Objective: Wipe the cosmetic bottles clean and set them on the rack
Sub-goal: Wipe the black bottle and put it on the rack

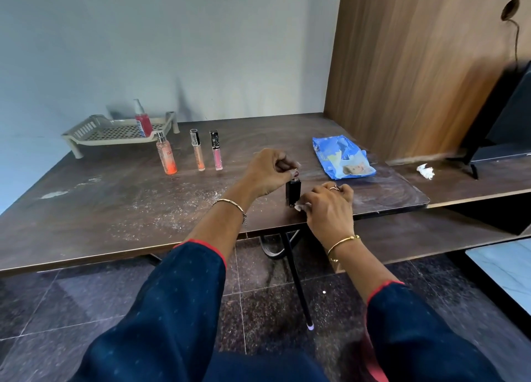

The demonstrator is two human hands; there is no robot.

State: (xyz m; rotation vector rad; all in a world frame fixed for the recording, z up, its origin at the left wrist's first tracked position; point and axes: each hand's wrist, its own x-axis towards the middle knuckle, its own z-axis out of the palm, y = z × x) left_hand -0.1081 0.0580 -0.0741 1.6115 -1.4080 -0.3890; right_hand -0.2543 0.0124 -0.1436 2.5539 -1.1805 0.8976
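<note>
A small black bottle (293,191) stands upright near the table's front edge. My left hand (271,170) pinches its top from above. My right hand (329,206) holds a white wipe (300,206) against the bottle's lower right side. Further back stand an orange spray bottle (167,157), a peach gloss tube (197,150) and a pink gloss tube (216,151). A red spray bottle (143,121) stands on the beige rack (94,131) at the back left.
A blue wipes pack (342,157) lies open to the right of my hands. A crumpled white tissue (426,171) lies on the lower wooden shelf (459,186) at right, near a dark monitor stand (474,172). White dust speckles the dark table (129,209).
</note>
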